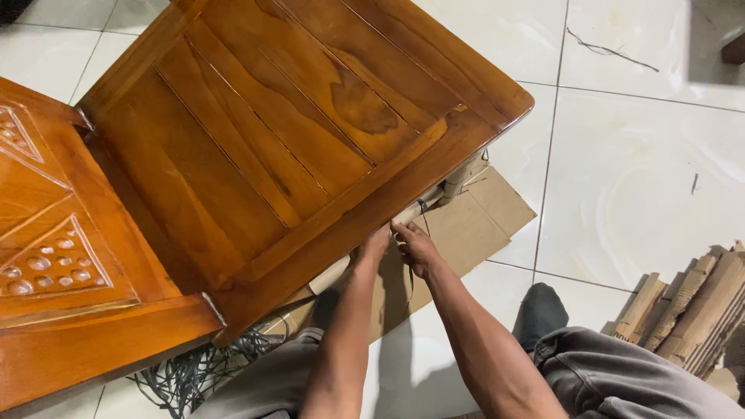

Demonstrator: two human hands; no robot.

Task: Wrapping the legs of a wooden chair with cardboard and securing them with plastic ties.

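A polished brown wooden chair (pixel 295 132) fills the left and centre of the head view, seen from above, with its slatted seat and a carved backrest (pixel 46 256) at the left. Both my arms reach under the seat's front edge. My left hand (pixel 374 244) is partly hidden beneath the seat rail. My right hand (pixel 415 244) pinches a thin dark string (pixel 423 208) against a cardboard-wrapped bar (pixel 423 200) under the rail. Whether the left hand grips anything is hidden.
Flat cardboard (pixel 473 225) lies on the white tiled floor (pixel 636 171) under the chair. A tangle of dark string (pixel 194 372) sits below the backrest. Stacked cardboard pieces (pixel 687 310) stand at the right. My grey-trousered knees are at the bottom.
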